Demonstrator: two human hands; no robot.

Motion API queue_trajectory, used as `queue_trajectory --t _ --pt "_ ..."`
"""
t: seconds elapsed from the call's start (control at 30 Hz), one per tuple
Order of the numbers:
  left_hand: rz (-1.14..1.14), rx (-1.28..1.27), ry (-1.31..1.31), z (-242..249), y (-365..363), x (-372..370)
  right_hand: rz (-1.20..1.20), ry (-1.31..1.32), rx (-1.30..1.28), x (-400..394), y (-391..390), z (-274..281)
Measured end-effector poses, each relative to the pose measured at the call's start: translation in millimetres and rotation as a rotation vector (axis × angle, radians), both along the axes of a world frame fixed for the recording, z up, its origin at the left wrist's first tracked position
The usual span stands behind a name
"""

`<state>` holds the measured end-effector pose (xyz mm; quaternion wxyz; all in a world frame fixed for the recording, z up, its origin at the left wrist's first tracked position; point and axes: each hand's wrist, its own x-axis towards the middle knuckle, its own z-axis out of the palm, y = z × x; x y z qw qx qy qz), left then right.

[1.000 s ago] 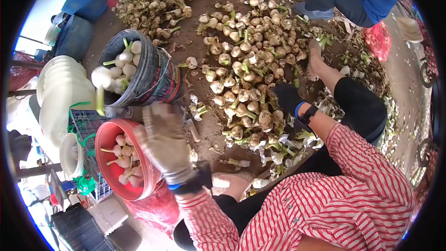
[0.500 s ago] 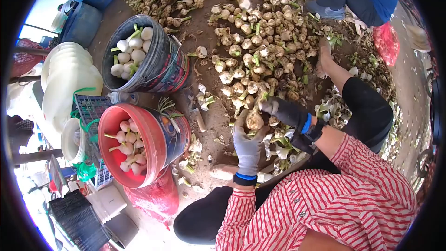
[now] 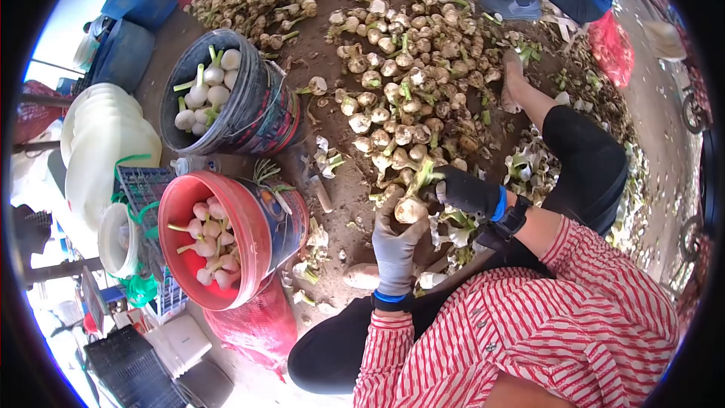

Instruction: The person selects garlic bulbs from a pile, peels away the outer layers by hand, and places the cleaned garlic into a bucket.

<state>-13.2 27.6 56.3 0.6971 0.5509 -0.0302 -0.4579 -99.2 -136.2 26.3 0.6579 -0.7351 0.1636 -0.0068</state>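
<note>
My left hand (image 3: 394,245), in a grey glove, is closed around a garlic bulb (image 3: 410,211), pale with a green stem rising from it. My right hand (image 3: 470,193), in a dark glove with a watch at the wrist, is closed at the bulb's stem (image 3: 427,176); its fingertips are partly hidden. Just beyond both hands spreads a large pile of unpeeled garlic bulbs (image 3: 408,91) with soil on their skins. Stripped skins (image 3: 457,233) lie under my right hand.
To the left stand a dark bucket (image 3: 260,117) of white peeled bulbs and a red bucket (image 3: 170,211) of pinkish-white ones. A red mesh sack (image 3: 253,325) lies below them. Another person's leg and shoe (image 3: 513,7) are at the top right. A second garlic pile (image 3: 253,0) lies at the back left.
The bulb has been turned in my hands; it now looks paler, and its stem stands up toward my right fingers. The whole view has shifted slightly.
</note>
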Motion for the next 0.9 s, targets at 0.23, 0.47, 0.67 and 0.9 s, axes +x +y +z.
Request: queue_trajectory --t 0.23,0.47,0.67,0.9 --pt "0.003 -0.513 0.698 -31.9 8.9 -0.5 -0.240 0.257 0.086 -7.9 11.8 10.5" --pt "-0.095 -0.377 0.624 -21.7 1.0 -5.4 -0.342 -0.260 -0.132 -12.1 25.4 -1.9" --pt "0.099 0.018 -0.295 -13.2 4.6 -18.5 -0.232 -0.061 0.267 -33.3 18.7 6.3" --pt "-0.052 -0.050 -0.059 4.8 9.5 -35.6 0.068 -0.002 -0.061 -42.8 2.1 38.3"
